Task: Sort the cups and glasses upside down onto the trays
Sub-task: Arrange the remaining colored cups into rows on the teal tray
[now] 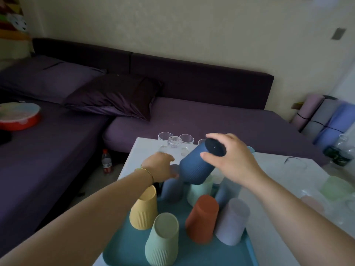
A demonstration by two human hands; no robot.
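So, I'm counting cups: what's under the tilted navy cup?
A pale mint cup on the teal tray; its top is covered by the navy cup that the right hand holds.

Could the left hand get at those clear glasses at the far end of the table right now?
Probably yes. The left hand is stretched out just short of the clear glasses, with only bare table between; the dark blue cup in the right hand is off to one side.
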